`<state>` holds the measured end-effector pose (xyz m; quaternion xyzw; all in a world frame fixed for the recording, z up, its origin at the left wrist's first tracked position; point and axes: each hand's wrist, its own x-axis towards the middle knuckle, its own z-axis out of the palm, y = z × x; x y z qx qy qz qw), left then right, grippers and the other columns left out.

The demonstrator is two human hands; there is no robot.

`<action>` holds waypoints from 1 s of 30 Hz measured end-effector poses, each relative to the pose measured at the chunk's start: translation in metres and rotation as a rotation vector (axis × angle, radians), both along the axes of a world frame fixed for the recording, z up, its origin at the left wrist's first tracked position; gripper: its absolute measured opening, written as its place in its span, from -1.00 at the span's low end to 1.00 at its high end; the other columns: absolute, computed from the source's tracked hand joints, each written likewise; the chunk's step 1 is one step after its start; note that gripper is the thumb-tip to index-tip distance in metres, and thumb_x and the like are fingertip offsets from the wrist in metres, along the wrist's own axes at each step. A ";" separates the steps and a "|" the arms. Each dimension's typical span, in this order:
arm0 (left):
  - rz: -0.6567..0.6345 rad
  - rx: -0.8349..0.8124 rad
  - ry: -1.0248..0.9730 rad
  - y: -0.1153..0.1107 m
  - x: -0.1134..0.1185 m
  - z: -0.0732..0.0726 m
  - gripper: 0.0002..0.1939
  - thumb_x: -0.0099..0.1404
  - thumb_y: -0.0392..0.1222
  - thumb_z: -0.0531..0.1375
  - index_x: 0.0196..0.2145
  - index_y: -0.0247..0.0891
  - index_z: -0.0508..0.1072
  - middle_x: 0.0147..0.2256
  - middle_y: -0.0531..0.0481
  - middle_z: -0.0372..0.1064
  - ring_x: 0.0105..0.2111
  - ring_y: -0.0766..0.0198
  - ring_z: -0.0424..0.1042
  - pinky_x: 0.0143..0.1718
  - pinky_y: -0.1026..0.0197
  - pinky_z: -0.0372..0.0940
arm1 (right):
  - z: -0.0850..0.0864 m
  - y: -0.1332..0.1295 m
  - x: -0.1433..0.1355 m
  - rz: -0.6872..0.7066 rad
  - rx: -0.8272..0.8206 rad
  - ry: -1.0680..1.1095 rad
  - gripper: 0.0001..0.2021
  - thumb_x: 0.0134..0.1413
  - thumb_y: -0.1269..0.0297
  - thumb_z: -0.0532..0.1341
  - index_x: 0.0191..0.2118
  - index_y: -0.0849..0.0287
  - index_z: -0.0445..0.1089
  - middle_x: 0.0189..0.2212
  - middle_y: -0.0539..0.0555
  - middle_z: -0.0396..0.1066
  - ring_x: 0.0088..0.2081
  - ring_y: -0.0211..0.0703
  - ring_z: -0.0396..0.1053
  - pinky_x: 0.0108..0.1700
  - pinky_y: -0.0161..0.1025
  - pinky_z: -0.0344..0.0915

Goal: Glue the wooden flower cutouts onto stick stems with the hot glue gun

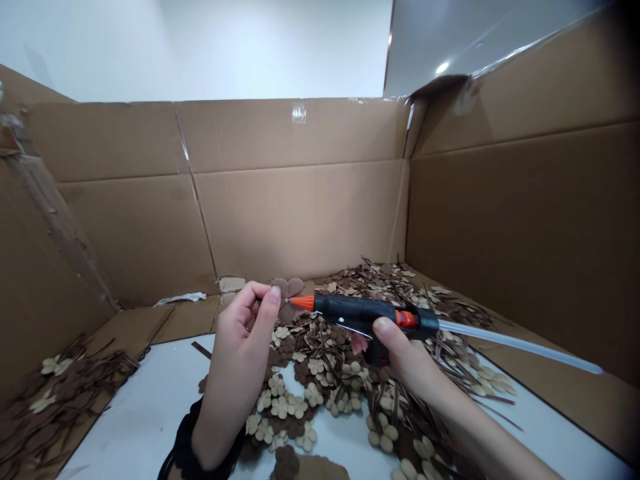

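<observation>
My right hand [400, 343] is wrapped round the handle of a black hot glue gun [355, 310] with an orange nozzle. A long clear glue stick [520, 345] sticks out of its back end. My left hand [250, 320] pinches a brown flower cutout [294, 288] between thumb and fingertips. The nozzle tip meets the middle of that flower, or stops just short of it; I cannot tell which. Below both hands lies a pile of cream flower cutouts [283, 405] and brown ones, with thin brown strips [440, 363] among them.
Tall cardboard walls [300, 213] stand at the back and both sides. A white board [145, 400] lies under the pile. More brown cutouts [65, 393] are heaped at the left. A white scrap [183, 298] rests by the back wall.
</observation>
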<state>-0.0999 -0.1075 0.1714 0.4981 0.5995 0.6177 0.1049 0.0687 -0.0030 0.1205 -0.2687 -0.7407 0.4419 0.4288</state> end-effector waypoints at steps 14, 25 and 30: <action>0.159 0.079 0.344 0.008 -0.002 -0.006 -0.74 0.27 -0.03 0.11 -0.47 -0.20 0.46 -0.15 -0.07 0.34 -0.06 0.12 0.32 -0.01 0.08 0.26 | 0.030 -0.007 -0.001 -0.063 0.169 0.164 -0.79 0.09 0.07 0.21 -0.33 0.09 0.29 -0.53 -0.03 0.25 -0.49 -0.22 0.22 -0.41 -0.25 0.21; -0.016 -0.027 0.305 0.018 0.011 -0.015 -0.74 0.27 -0.06 0.10 -0.47 -0.20 0.46 -0.15 -0.05 0.37 -0.11 0.16 0.33 -0.07 0.14 0.27 | 0.024 -0.004 -0.007 0.067 0.034 0.049 -0.74 0.10 0.02 0.19 -0.32 0.14 0.37 -0.52 -0.04 0.24 -0.49 -0.27 0.19 -0.43 -0.30 0.15; -0.177 -0.101 0.185 0.024 0.008 -0.016 -0.67 0.31 0.03 0.04 -0.39 -0.23 0.46 -0.28 -0.04 0.43 -0.27 0.24 0.37 -0.25 0.24 0.30 | 0.023 0.000 -0.008 0.066 0.008 0.043 -0.73 0.07 0.02 0.21 -0.33 0.14 0.38 -0.50 -0.04 0.25 -0.47 -0.27 0.19 -0.40 -0.29 0.15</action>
